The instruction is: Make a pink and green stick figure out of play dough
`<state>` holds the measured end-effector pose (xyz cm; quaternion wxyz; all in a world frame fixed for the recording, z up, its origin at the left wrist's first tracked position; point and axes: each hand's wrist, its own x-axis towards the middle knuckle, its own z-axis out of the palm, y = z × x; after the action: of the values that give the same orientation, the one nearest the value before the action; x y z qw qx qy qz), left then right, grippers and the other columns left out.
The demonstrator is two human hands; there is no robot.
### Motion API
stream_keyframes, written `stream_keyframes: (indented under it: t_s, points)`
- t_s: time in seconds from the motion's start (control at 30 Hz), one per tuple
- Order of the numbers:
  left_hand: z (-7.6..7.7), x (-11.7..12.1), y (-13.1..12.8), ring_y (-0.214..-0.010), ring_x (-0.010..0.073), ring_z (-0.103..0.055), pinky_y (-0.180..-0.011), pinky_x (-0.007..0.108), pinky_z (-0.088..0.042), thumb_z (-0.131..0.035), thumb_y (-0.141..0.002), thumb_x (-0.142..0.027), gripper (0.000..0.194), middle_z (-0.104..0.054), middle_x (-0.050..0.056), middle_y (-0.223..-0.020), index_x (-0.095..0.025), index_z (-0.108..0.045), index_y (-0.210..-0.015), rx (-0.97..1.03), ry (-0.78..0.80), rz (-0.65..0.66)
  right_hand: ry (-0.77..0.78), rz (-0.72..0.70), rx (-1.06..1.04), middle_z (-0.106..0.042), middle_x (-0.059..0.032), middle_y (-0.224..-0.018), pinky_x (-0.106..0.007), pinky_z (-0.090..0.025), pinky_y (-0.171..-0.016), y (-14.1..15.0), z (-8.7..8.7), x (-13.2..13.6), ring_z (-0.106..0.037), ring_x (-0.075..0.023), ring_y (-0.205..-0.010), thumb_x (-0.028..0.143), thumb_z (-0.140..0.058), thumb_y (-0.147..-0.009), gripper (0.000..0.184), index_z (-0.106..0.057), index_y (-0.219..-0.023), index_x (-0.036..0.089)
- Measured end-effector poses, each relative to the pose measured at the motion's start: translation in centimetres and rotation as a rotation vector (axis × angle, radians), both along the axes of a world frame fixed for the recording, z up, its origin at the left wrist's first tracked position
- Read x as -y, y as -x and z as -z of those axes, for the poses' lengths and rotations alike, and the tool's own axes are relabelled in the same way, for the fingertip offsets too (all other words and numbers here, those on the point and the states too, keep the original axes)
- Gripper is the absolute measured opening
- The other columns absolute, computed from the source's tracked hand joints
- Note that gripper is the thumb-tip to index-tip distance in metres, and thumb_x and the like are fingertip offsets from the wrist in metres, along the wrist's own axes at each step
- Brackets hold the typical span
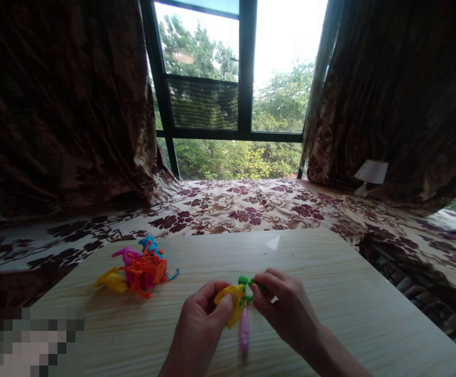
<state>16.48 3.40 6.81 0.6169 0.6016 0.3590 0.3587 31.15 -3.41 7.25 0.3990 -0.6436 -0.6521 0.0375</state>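
My left hand [208, 309] pinches a flat, yellow, clay-like piece [235, 309] between thumb and fingers. Against its right edge sits a knobbly green clay-like piece [243, 283] with thin arms reaching to the right. The fingertips of my right hand [280, 298] are closed on the right end of this green piece, partly hiding it. Below the two hands, a slim pink-purple strip [244, 332] points down toward me; whether it is joined to the green piece I cannot tell.
On the left of the pale wooden table [133, 335] lies a tangled heap of orange [149, 269], pink, blue and yellow soft pieces. A small white triangular patch [274, 243] shows near the far edge. Beyond are flowered cloth [243, 204], a white lamp [371, 172], curtains and a window.
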Motion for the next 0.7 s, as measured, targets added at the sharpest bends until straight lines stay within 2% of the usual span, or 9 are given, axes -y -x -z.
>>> stream_keyframes:
  t_s: [0.2, 0.43, 0.7]
  points:
    - [0.38, 0.26, -0.32, -0.064, 0.0137, -0.057, -0.058, 0.02, -0.046, -0.062, -0.067, -0.03, 0.018, -0.065, 0.001, -0.071, -0.017, -0.063, -0.08, 0.025, -0.019, 0.019, 0.023, -0.038, 0.043, -0.049, 0.0017, -0.065, -0.02, -0.03, -0.054, 0.1, -0.08, 0.14, -0.043, -0.009, -0.057, 0.018, -0.044, -0.084, 0.015, -0.058, -0.08, 0.019]
    - [0.53, 0.08, -0.21, -0.068, 0.0137, -0.057, -0.062, 0.021, -0.046, -0.059, -0.071, -0.026, 0.012, -0.063, 0.0, -0.072, -0.018, -0.061, -0.078, -0.023, -0.133, 0.021, 0.051, -0.093, 0.021, -0.051, 0.0021, -0.067, -0.019, -0.031, -0.053, 0.14, -0.04, 0.21, -0.044, -0.0087, -0.057, 0.017, -0.049, -0.08, 0.01, -0.057, -0.083, 0.019]
    - [-0.11, 0.55, -0.04, -0.072, 0.0147, -0.057, -0.064, 0.021, -0.045, -0.053, -0.072, -0.018, 0.009, -0.063, 0.0, -0.076, -0.019, -0.06, -0.078, -0.049, -0.224, 0.049, 0.052, -0.091, 0.017, -0.049, 0.0031, -0.061, -0.019, -0.03, -0.05, 0.28, 0.03, 0.23, -0.042, -0.0077, -0.053, 0.014, -0.048, -0.078, 0.012, -0.059, -0.076, 0.018]
